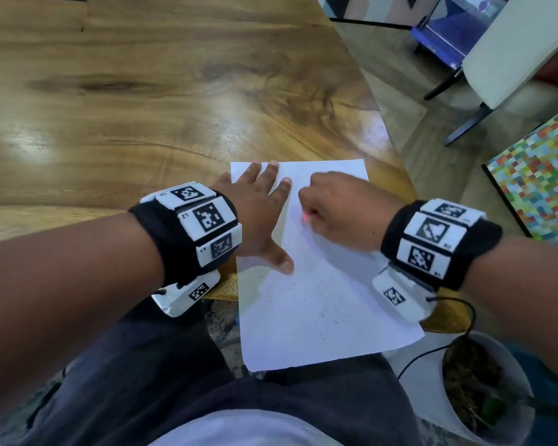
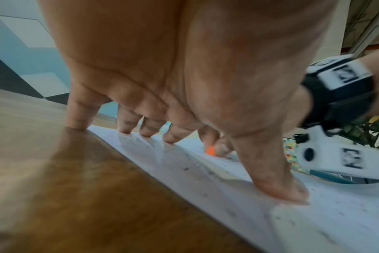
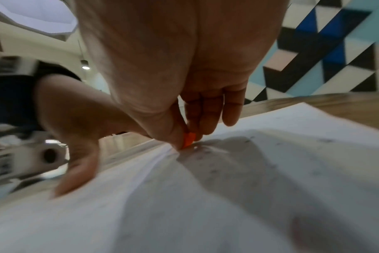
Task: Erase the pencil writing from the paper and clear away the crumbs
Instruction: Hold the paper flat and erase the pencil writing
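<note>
A white sheet of paper lies at the near right corner of the wooden table, its lower part hanging past the table edge. Dark eraser crumbs are scattered over its lower half. My left hand presses flat on the sheet's left edge with fingers spread and the thumb down on the paper. My right hand pinches a small orange eraser between thumb and fingers, its tip touching the paper. The eraser shows as a reddish spot, and as the orange eraser in the left wrist view.
The table's right edge runs close beside the sheet. On the floor to the right stand a white pot with a plant, a colourful mosaic panel and a chair with dark legs. My lap is below the paper.
</note>
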Motion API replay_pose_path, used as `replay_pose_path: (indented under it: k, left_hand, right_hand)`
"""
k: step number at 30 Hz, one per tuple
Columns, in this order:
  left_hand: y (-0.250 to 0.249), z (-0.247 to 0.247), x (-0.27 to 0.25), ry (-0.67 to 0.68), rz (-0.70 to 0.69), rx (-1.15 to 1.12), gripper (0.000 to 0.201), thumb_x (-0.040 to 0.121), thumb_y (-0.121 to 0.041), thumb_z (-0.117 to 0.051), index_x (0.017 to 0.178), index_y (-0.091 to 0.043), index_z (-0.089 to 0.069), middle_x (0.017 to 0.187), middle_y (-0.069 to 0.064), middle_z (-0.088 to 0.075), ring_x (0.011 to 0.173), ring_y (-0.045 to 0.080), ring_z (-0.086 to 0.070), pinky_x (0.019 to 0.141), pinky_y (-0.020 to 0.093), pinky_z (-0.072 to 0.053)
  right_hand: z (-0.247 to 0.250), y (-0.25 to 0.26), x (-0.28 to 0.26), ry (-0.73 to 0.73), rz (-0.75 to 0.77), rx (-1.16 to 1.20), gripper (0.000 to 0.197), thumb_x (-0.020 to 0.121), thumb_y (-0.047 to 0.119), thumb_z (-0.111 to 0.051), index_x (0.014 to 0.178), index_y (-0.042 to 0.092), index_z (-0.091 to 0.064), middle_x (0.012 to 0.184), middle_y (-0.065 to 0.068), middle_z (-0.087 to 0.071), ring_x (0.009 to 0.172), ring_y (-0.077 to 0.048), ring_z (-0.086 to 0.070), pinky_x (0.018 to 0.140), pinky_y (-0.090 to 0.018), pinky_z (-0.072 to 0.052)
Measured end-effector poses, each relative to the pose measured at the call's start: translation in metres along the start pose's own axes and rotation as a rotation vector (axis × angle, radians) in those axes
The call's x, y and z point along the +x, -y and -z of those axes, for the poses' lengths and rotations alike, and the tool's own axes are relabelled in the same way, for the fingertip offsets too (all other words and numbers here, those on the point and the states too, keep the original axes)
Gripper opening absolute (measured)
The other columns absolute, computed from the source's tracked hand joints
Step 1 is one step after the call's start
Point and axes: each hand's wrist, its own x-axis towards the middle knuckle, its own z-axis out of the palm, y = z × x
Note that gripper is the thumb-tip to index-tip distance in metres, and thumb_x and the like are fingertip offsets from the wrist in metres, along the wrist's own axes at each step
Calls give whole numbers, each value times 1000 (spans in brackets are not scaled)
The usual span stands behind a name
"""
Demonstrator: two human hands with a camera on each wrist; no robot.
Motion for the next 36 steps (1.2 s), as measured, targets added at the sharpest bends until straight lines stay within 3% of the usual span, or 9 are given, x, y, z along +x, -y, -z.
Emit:
replay_pose_path:
  k: [5, 9, 16, 18, 20, 24, 27, 31, 36]
  left_hand:
    - [3, -1, -2, -12, -20, -35, 142, 63, -93, -59, 161, -20, 11, 169, 8, 22, 156, 29, 15, 123, 57, -10]
    - [17, 3, -9, 17, -33, -60, 138, 67, -85, -67, 162, -22, 11, 169, 8, 21, 156, 26, 15, 127, 50, -9]
    - [13, -2, -8, -2, -26, -37, 140, 61, -95, -57, 161, -28, 16, 168, 5, 25, 156, 26, 18, 125, 56, -1]
    - [10, 0, -2, -7, -32, -25, 140, 62, -95, -57, 161, -28, 15, 168, 6, 25, 156, 27, 17, 125, 56, -2]
    - [9, 0, 1, 0, -27, -9, 140, 62, -95, -58, 161, -27, 16, 168, 7, 25, 156, 28, 16, 125, 57, -2]
    - [8, -1, 1, -1, -27, 7, 140, 63, -93, -59, 161, -26, 16, 168, 9, 24, 156, 29, 15, 125, 56, -3]
    - [6, 0, 1, 0, -26, 24, 140, 64, -92, -60, 161, -24, 15, 168, 11, 23, 156, 30, 14, 125, 54, -3]
    - [7, 0, 0, -2, -27, 16, 138, 66, -92, -59, 160, -25, 17, 168, 9, 25, 156, 29, 16, 126, 54, -3]
    - [6, 0, -1, -5, -20, 25, 140, 64, -93, -59, 160, -25, 16, 168, 10, 23, 156, 30, 14, 125, 55, -4]
  right_hand:
    - [4, -29, 17, -81, -221, 75, 10, 91, 20, -48, 84, 19, -54, 97, 0, -54, 92, -22, -53, 72, -34, -43]
    - [1, -31, 16, -116, -240, 97, 11, 91, 21, -48, 82, 22, -54, 97, 1, -56, 90, -21, -54, 72, -33, -43]
    - [3, -41, 18, -93, -298, 100, 12, 89, 19, -48, 81, 23, -56, 90, 5, -55, 87, -21, -55, 72, -34, -44]
    - [3, -42, 15, -94, -318, 59, 13, 87, 23, -45, 76, 27, -52, 85, 9, -53, 85, -20, -55, 81, -39, -47]
    - [3, -33, 7, -88, -293, 15, 13, 88, 26, -43, 77, 28, -50, 87, 9, -51, 86, -21, -54, 88, -45, -47]
    - [-9, 4, -21, -44, -80, 58, 13, 95, 25, -46, 92, 18, -56, 95, -4, -53, 90, -26, -51, 75, -38, -44]
    - [-15, 23, -34, -65, 77, 45, 12, 94, 27, -51, 85, 21, -53, 88, -2, -51, 81, -25, -50, 67, -35, -37]
    - [-5, 8, -10, -42, -55, 66, 11, 96, 26, -45, 85, 25, -43, 92, 1, -47, 90, -22, -48, 78, -38, -44]
    - [2, -14, 17, -44, -184, 79, 11, 94, 23, -45, 85, 21, -52, 95, -1, -51, 89, -24, -52, 78, -41, -49]
